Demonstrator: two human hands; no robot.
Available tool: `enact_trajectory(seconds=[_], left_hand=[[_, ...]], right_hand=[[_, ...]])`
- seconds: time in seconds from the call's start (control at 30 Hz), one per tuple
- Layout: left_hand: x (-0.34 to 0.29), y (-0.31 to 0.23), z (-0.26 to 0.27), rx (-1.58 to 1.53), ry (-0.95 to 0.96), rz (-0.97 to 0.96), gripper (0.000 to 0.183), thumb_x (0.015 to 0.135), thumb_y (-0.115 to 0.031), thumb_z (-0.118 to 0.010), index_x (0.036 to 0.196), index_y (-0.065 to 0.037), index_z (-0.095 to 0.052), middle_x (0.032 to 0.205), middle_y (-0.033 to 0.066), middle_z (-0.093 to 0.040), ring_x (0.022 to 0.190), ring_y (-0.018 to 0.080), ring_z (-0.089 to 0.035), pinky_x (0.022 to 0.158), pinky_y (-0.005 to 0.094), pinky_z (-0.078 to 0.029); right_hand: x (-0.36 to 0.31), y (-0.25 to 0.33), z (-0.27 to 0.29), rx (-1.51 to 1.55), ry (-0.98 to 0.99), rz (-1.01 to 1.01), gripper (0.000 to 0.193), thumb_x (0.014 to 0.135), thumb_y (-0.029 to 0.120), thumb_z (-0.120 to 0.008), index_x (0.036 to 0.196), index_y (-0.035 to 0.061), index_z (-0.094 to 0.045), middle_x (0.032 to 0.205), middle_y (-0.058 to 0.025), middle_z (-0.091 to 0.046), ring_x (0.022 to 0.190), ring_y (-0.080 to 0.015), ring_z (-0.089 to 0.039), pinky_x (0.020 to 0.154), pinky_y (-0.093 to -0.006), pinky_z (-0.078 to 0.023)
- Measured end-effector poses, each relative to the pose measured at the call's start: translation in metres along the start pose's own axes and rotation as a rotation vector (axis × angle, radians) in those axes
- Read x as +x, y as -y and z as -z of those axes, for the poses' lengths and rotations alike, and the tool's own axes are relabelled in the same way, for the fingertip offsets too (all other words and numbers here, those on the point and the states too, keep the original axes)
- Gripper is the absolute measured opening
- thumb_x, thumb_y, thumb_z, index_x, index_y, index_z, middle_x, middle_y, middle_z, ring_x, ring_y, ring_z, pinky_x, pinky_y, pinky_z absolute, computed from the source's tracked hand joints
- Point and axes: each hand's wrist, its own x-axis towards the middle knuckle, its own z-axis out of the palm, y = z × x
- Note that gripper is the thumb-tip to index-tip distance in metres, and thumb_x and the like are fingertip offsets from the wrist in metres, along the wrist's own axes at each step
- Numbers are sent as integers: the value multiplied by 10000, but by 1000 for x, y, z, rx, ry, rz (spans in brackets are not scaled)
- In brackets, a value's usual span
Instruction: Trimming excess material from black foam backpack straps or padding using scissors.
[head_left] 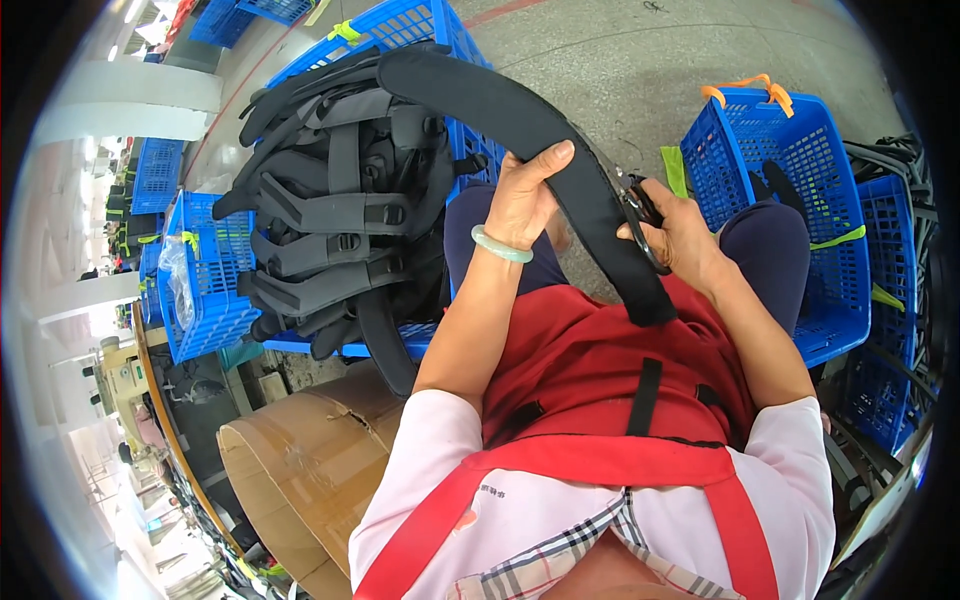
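Note:
A long, curved, padded black shoulder strap point(490, 102) stretches from the heap of straps at upper left down to my lap. My left hand point(522, 200) grips its middle, thumb lying on top and the other fingers underneath. Against the strap's right edge, my right hand point(682, 236) is closed round a pair of dark-handled scissors point(642, 208). The blades are small and partly hidden, so whether they touch the strap is unclear. The strap's lower end rests on my red apron point(590, 345).
At my left, grey-black padded straps point(340, 215) are heaped over a blue crate point(410, 25). Another blue crate point(790, 120) with dark pieces inside stands by my right knee. A cardboard box point(310, 460) sits at lower left. More blue crates line both sides.

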Motion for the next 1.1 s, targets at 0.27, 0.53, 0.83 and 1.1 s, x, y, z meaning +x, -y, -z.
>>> enact_trajectory(seconds=[0.27, 0.53, 0.83, 1.1], left_hand=[[-1, 5, 1, 90, 67, 22, 182, 837, 3, -678, 998, -75, -651, 972, 35, -656, 912, 176, -642, 837, 344, -532], [-1, 9, -6, 105, 41, 52, 168, 830, 12, -683, 973, -70, -650, 955, 27, -654, 895, 156, -634, 821, 326, -524], [5, 42, -7, 640, 151, 10, 246, 746, -67, -783, 959, -7, -677, 889, 13, -675, 820, 96, -594, 748, 274, -483], [-16, 72, -1, 1441, 475, 378, 353, 792, -276, -755, 926, 40, -672, 748, 122, -663, 721, 118, -594, 679, 300, -486]], right_hand=[[5, 6, 6, -94, -7, 72, 551, 772, 406, -756, 1011, -17, -498, 724, -82, -484, 702, -149, -413, 635, -316, -409], [8, 2, 8, -45, -14, 96, 521, 783, 401, -753, 988, -19, -525, 728, -65, -493, 715, -121, -418, 642, -302, -412], [11, -7, 23, 19, -135, 25, 301, 842, 256, -718, 915, 31, -531, 742, 19, -449, 705, -84, -423, 628, -238, -382], [5, 1, 32, 513, -386, 155, 212, 817, 132, -759, 911, 63, -582, 686, 79, -509, 638, 4, -461, 546, -156, -367]])
